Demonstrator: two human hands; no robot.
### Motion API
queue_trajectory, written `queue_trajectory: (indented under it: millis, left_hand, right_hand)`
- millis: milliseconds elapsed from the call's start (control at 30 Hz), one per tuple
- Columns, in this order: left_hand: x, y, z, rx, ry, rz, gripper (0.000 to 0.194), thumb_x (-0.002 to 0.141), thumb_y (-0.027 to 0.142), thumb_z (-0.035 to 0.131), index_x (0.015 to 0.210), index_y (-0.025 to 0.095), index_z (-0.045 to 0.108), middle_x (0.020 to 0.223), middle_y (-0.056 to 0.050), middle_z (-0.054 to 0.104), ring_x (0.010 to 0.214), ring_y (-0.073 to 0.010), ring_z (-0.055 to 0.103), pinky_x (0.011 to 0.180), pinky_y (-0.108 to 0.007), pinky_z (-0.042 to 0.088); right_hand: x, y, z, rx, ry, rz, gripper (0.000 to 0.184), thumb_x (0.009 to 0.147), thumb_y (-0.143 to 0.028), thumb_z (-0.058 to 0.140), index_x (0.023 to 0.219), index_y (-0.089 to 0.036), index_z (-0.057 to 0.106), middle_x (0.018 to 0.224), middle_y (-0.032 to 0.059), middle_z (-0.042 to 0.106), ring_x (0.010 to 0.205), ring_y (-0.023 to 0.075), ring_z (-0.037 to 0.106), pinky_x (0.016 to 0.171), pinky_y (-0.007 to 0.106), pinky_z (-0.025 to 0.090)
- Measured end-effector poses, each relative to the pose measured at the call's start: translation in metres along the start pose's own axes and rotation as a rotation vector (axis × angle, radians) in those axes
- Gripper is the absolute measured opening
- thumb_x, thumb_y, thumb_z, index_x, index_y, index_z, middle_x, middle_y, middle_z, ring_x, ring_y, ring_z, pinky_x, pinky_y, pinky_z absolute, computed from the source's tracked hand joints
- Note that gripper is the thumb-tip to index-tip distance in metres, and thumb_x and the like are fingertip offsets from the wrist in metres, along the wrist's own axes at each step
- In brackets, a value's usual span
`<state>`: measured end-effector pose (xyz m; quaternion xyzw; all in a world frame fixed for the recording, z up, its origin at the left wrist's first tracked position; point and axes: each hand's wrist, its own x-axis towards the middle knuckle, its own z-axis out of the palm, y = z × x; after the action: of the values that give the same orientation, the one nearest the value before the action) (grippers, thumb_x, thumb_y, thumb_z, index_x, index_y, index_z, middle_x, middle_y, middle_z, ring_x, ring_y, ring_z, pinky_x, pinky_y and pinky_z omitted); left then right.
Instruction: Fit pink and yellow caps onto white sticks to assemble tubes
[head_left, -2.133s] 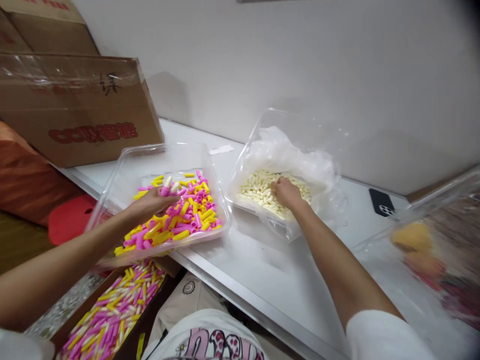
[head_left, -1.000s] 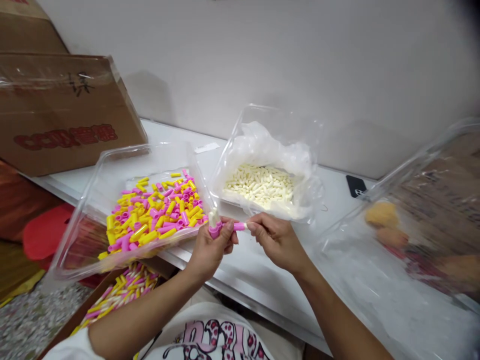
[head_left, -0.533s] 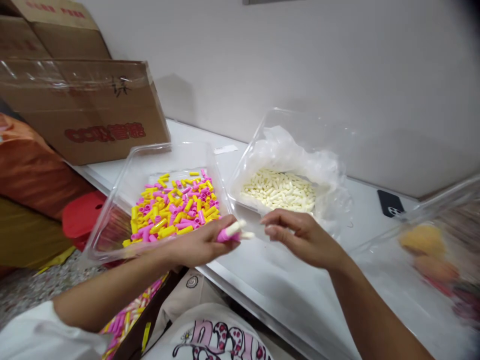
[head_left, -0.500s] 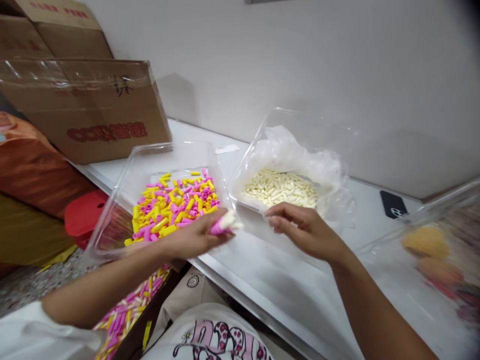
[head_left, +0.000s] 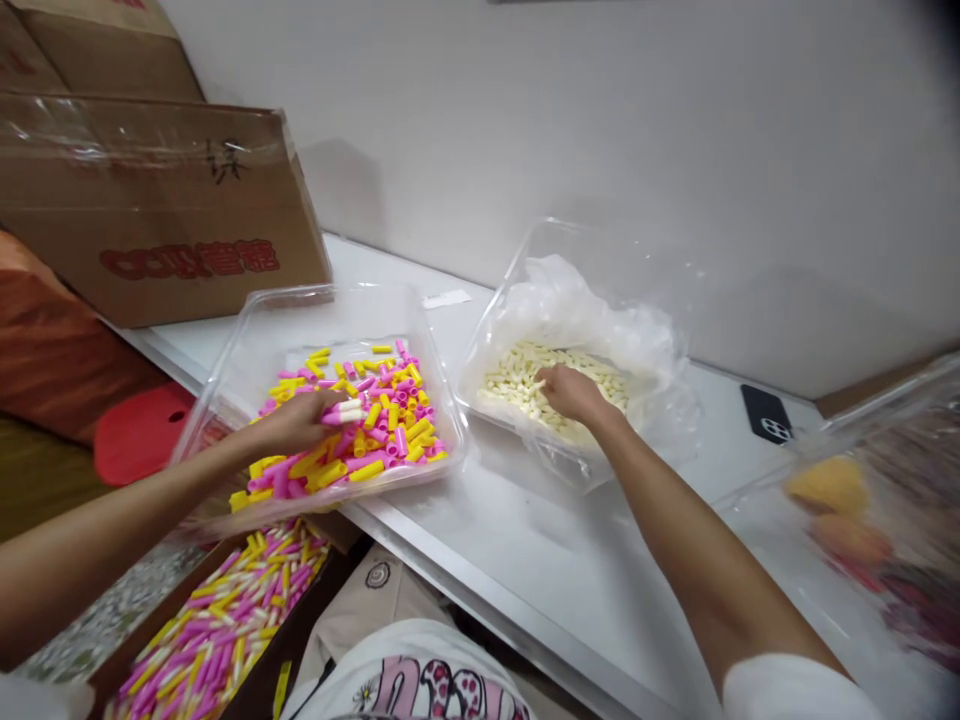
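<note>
My left hand is over the left clear plastic tray, closed around pink plastic tubes with white rod-shaped pieces poking out of their ends. Below it lies a loose heap of short pink and yellow tubes. In the right clear tray, my right hand reaches into a pile of small cream-white rods. Its fingers are bunched together at the rods, and the fingertips are partly hidden. A crumpled clear plastic bag lines that tray around the rods.
Beneath the table edge stands a carton full of pink, yellow and white sticks. Large cardboard boxes stand at the back left, near a red stool. A phone and a plastic-covered container are on the right.
My left hand has moved left and down over the heap of tubes, still holding the filled pink ones. The right hand has gone from above the table's near side into the white rods.
</note>
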<state>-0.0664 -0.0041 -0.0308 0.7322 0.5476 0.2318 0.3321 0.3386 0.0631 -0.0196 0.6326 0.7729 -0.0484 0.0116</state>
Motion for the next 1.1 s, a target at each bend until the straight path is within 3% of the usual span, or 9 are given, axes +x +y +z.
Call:
queue_trajectory:
  millis: [167,300,433,533,600,800,933,1033,1100]
  left_hand:
    - [-0.016,0.044,0.005,-0.495,-0.052,-0.169,0.028,0.067,0.041,0.070,0.072,0.015,0.060,0.069,-0.004,0.061,0.057,-0.0162,0.055,0.051,-0.025,0.043]
    - [-0.029,0.071,0.029,-0.838,-0.113,-0.109,0.027,0.073,0.039,0.068,0.073,0.014,0.060,0.068,-0.005,0.058,0.053,-0.0117,0.051,0.048,-0.024,0.044]
    - [-0.037,0.095,0.055,-0.978,-0.167,-0.057,0.025,0.072,0.034,0.071,0.067,0.014,0.055,0.056,0.002,0.046,0.047,-0.0067,0.042,0.041,-0.018,0.036]
    - [-0.039,0.114,0.074,-0.942,-0.247,-0.031,0.029,0.075,0.040,0.067,0.068,0.015,0.053,0.058,0.002,0.047,0.043,-0.0068,0.042,0.036,-0.018,0.032]
    - [-0.041,0.124,0.086,-0.874,-0.325,0.029,0.030,0.080,0.043,0.061,0.070,0.015,0.054,0.057,0.002,0.047,0.043,-0.0072,0.043,0.037,-0.018,0.031]
    - [-0.043,0.144,0.110,-0.821,-0.422,0.120,0.030,0.083,0.043,0.056,0.074,0.015,0.051,0.052,0.005,0.036,0.045,-0.0065,0.033,0.041,-0.020,0.024]
    - [-0.047,0.154,0.112,-0.617,-0.350,0.277,0.022,0.085,0.033,0.053,0.071,0.016,0.051,0.063,0.001,0.043,0.056,-0.0095,0.038,0.051,-0.022,0.030]
    - [-0.050,0.153,0.117,-0.359,-0.251,0.519,0.007,0.083,0.018,0.048,0.079,0.017,0.054,0.071,-0.002,0.053,0.063,-0.0128,0.046,0.058,-0.025,0.034]
    - [-0.049,0.147,0.125,-0.181,-0.192,0.669,0.011,0.074,0.012,0.049,0.083,0.017,0.054,0.073,-0.004,0.055,0.063,-0.0151,0.048,0.058,-0.027,0.033]
  right_hand:
    - [0.013,-0.005,0.012,-0.089,0.012,-0.062,0.014,0.081,-0.015,0.049,0.085,-0.013,0.062,0.102,0.0175,0.058,0.103,0.0267,0.051,0.069,0.028,0.038]
    - [-0.003,-0.011,0.003,-0.087,0.083,-0.008,0.022,0.090,-0.019,0.037,0.098,-0.010,0.056,0.092,0.0168,0.060,0.089,0.0239,0.055,0.069,0.029,0.039]
    - [-0.058,-0.041,-0.020,0.394,0.258,-0.091,0.027,0.094,-0.035,0.035,0.103,-0.019,0.054,0.075,0.0031,0.058,0.068,0.0159,0.055,0.062,0.027,0.041]
    - [-0.112,-0.070,-0.032,0.889,0.175,-0.192,0.023,0.090,-0.041,0.045,0.097,-0.020,0.054,0.061,-0.0043,0.048,0.055,0.0108,0.050,0.052,0.023,0.041]
    - [-0.140,-0.084,-0.035,1.052,0.126,-0.198,0.021,0.088,-0.041,0.050,0.092,-0.020,0.053,0.059,-0.0059,0.045,0.051,0.0088,0.047,0.049,0.021,0.040]
    - [-0.178,-0.085,-0.036,1.057,0.122,-0.217,0.017,0.089,-0.036,0.051,0.088,-0.019,0.054,0.062,-0.0041,0.052,0.054,0.0082,0.052,0.050,0.021,0.042]
    - [-0.193,-0.083,-0.034,1.016,0.171,-0.195,0.016,0.089,-0.034,0.051,0.086,-0.019,0.056,0.062,-0.0033,0.056,0.055,0.0087,0.054,0.053,0.022,0.044]
    - [-0.201,-0.088,-0.021,1.108,0.182,-0.090,0.018,0.088,-0.037,0.052,0.085,-0.019,0.056,0.059,-0.0039,0.055,0.053,0.0094,0.055,0.052,0.023,0.044]
    - [-0.204,-0.093,-0.007,1.201,0.182,0.007,0.021,0.087,-0.040,0.053,0.085,-0.019,0.055,0.056,-0.0045,0.055,0.051,0.0096,0.054,0.051,0.023,0.045]
